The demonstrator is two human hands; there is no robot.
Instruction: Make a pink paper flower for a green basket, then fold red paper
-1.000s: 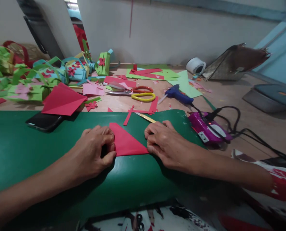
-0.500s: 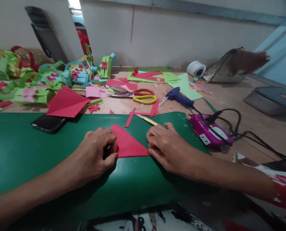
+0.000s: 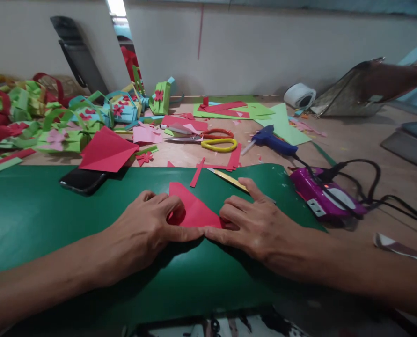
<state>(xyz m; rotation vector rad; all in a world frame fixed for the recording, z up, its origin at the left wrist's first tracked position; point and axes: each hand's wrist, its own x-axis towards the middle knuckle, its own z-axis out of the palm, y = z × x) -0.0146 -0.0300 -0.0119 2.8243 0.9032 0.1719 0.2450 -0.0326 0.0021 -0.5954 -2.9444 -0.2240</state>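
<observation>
A folded red paper (image 3: 194,209), roughly triangular, lies on the green mat (image 3: 134,299). My left hand (image 3: 154,220) grips its left side, fingers curled on top and thumb stretched along the near edge. My right hand (image 3: 252,224) holds the right corner, its thumb also along the near edge and its index finger raised. Both thumb tips meet at the middle of that edge. Just beyond the right hand is a yellow craft knife (image 3: 229,179), partly hidden by it. A thin red strip (image 3: 197,173) lies behind the paper.
Scissors (image 3: 218,140), a blue glue gun (image 3: 273,140) and a purple power strip (image 3: 325,194) stand behind and to the right. Red sheets (image 3: 108,150) rest on a black phone (image 3: 82,180) at left, before a pile of paper baskets (image 3: 64,138).
Both thumbs have slid inward along the near edge and now touch. My right index finger has lifted. The view has shifted slightly, so the objects behind appear further right.
</observation>
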